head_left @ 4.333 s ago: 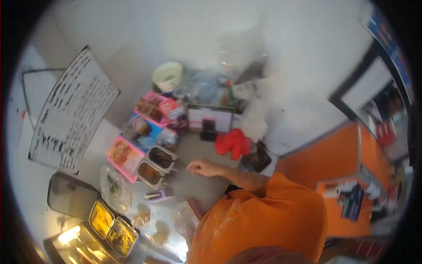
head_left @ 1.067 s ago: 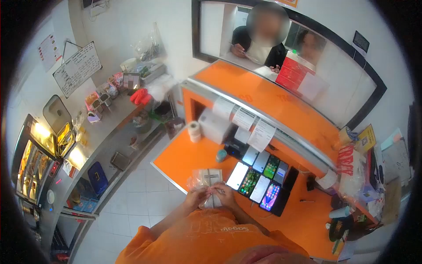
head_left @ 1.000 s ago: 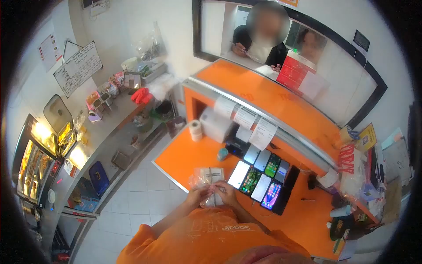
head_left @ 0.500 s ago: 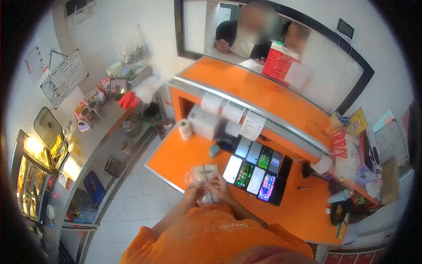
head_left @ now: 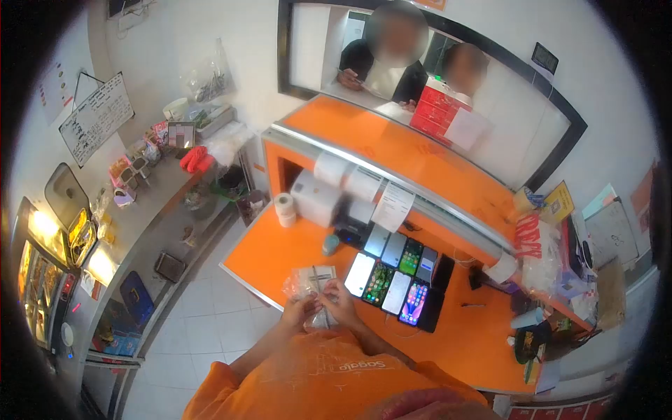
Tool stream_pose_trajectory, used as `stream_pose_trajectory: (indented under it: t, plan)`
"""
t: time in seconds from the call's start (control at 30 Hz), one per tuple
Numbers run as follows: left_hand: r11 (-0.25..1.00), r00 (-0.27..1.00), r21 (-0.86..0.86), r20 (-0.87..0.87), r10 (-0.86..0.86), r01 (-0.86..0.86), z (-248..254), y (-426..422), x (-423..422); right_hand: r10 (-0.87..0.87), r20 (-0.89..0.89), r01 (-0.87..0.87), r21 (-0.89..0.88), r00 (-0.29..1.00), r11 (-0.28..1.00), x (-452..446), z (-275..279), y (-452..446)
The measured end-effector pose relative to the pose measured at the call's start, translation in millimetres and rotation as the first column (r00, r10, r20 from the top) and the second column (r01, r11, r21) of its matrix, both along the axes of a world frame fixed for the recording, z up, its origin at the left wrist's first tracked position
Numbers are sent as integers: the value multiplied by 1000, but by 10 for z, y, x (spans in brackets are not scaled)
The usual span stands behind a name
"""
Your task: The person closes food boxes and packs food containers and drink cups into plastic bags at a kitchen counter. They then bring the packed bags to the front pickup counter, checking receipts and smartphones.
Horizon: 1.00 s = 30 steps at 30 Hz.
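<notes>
Close to my body, at the left edge of the orange desk, I have a parcel in clear plastic (head_left: 308, 278) with a pale label and a dark stripe. My left hand (head_left: 301, 309) is closed on its near left side. Fingers bent, my right hand (head_left: 339, 306) grips it from the right, and the fingertips of both hands nearly meet over the plastic. What exactly the fingertips pinch is too small to make out. Just right of my right hand lie two rows of smartphones, several with lit screens, such as one with a white screen (head_left: 360, 274).
A paper roll (head_left: 285, 209), a white printer (head_left: 317, 199) and a small teal jar (head_left: 330, 244) stand at the desk's back left. Beyond the orange counter (head_left: 392, 143), two people are behind a window opening beside a red box (head_left: 437, 110). A pen (head_left: 472, 305) lies at right.
The whole view has shifted slightly, so the desk and phones appear a little further left. Both hands stay on the parcel, with only small finger movements.
</notes>
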<state>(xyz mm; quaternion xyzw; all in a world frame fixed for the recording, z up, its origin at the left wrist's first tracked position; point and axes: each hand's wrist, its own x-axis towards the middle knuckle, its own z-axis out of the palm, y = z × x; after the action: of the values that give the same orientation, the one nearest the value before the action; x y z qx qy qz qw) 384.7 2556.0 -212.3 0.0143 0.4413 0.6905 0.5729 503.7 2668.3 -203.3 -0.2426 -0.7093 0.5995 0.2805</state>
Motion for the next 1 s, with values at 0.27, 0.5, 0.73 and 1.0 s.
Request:
stream_pose_trajectory:
  t: [0.27, 0.5, 0.73, 1.0]
  plan:
    - [1000, 1000, -25, -10, 12, -13, 107, -6, 34, 37, -86, -45, -98, 996, 994, 33, 57, -14]
    - [998, 999, 66, 29, -24, 22, -23, -26, -9, 35, -14, -36, -100, 999, 994, 14, 12, 1]
    - [999, 999, -20, 27, 38, -37, 164, 2, 50, 82, -48, -90, -219, 995, 971, 73, 186, -19]
    - [995, 997, -49, -17, 80, -81, 295, 40, 86, 64, -19, -66, -176, 998, 982, 62, 141, 23]
